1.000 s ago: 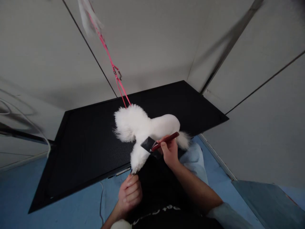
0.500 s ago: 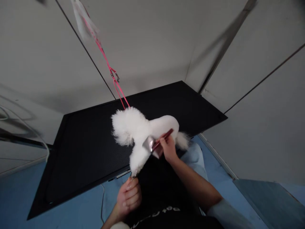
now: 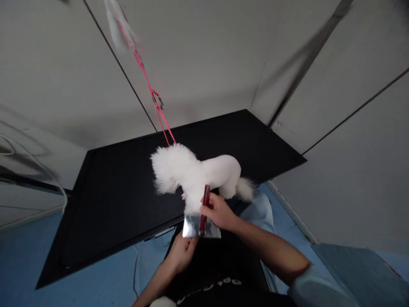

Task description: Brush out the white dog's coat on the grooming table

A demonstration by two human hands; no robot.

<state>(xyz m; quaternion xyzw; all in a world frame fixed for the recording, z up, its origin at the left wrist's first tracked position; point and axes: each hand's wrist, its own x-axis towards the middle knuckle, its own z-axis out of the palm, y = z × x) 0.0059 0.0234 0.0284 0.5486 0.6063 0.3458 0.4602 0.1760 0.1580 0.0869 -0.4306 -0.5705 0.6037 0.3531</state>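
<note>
A white fluffy dog (image 3: pixel 220 168) stands on the black grooming table (image 3: pixel 121 204), its head to the left and its tail to the right. My right hand (image 3: pixel 219 212) is closed around the dark red handle of a slicker brush (image 3: pixel 204 213). The brush's shiny metal head lies across the lower part of the dog's raised front leg. Just below that head, my left hand (image 3: pixel 182 252) is closed at the end of the leg; the paw itself is hidden behind the brush.
From above, a pink grooming loop (image 3: pixel 147 79) with a metal clip runs down to the dog's neck. Grey wall panels (image 3: pixel 207 51) stand behind the table. A pale cable (image 3: pixel 41 164) hangs at the left, and a black apron (image 3: pixel 223 260) covers my front.
The brush has moved down the front leg towards my left hand, its handle turning from slanted to nearly upright. My left hand and the leg's end have shifted slightly right.
</note>
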